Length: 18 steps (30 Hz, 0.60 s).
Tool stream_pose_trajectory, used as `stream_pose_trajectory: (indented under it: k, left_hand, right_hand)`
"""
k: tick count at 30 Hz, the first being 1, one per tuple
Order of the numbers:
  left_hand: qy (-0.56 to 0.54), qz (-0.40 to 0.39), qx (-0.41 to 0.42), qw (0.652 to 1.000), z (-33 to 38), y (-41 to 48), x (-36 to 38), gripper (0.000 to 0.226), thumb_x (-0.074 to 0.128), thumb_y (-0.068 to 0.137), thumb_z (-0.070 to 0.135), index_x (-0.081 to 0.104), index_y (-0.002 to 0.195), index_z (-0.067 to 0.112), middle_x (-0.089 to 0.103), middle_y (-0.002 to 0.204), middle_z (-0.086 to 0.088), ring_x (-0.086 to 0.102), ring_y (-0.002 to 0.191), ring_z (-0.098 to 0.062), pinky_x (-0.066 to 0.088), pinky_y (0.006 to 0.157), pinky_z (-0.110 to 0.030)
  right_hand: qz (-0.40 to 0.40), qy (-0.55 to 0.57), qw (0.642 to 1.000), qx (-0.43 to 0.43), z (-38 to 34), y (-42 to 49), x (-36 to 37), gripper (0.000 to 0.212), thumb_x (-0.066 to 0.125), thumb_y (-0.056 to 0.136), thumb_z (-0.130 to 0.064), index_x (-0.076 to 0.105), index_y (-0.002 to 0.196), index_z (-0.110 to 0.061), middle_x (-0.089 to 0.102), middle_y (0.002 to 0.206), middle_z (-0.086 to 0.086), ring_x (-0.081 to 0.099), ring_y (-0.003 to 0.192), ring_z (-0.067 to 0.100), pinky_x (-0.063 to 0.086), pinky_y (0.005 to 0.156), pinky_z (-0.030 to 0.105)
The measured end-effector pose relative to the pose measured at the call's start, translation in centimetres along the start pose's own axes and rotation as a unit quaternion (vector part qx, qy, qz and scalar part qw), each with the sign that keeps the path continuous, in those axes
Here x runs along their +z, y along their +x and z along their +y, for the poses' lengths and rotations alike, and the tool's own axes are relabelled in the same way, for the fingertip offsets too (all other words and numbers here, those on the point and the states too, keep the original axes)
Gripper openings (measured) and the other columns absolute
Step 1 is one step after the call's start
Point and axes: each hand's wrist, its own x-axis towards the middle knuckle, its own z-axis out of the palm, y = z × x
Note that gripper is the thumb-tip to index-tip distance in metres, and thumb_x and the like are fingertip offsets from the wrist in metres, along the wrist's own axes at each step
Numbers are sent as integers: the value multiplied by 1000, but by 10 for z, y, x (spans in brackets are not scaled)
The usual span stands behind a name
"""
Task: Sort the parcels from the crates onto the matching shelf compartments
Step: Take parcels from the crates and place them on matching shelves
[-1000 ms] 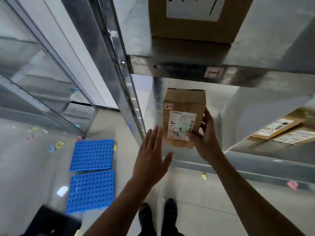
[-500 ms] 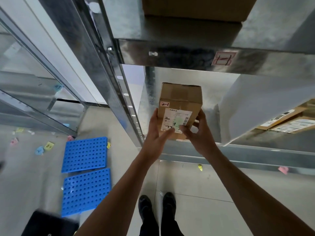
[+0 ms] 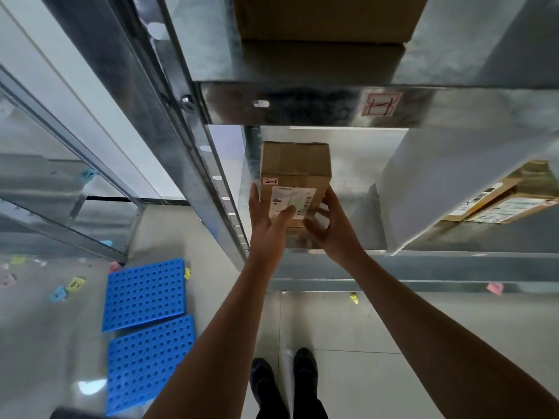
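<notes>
Galvanised steel shelving fills my view from the head camera, and at the front left of the lower shelf a brown cardboard parcel stands upright, close to the compartment's metal side wall. I see the left hand gripping it, fingers straight along the left side and thumb laid across the white shipping label on the front. The right hand clasps the lower right corner, thumb up the right side and fingers curled against the front face. A small sticker reading 2-1 sits at the top left of that face. Both hands cover the parcel's base, so I cannot tell whether it rests fully on the deck. Just right of the parcel a white divider slants across, with two labelled parcels lying flat beyond it. Overhead, the upper beam carries a pink-edged tag, and a larger box sits on the level above. On the grey floor at lower left lie two blue perforated mats and scattered coloured notes; dark shoes show between the forearms
</notes>
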Motion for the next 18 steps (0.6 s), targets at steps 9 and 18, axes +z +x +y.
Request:
stream_pose_trajectory:
  k: [9, 18]
  left_hand:
    - [39, 9, 32, 999, 8, -28, -3, 69, 65, 91, 46, 37, 151, 25, 56, 144, 3, 59, 129, -17, 57, 99, -45]
    - [336, 21, 63, 940, 17, -118, -21, 76, 52, 93, 64, 18, 158, 42, 25, 167, 5, 20, 153, -16, 24, 115, -37]
  right_hand:
    - [-2, -126, 991, 43, -7, -60, -27, 73, 64, 98, -45, 27, 161, -37, 40, 162, -10, 43, 147, 18, 40, 115, 36]
    - [-35, -217, 975, 19, -32, -133, -59, 60, 54, 104, -47, 35, 158, -31, 43, 163, -4, 44, 147, 19, 34, 120, 37]
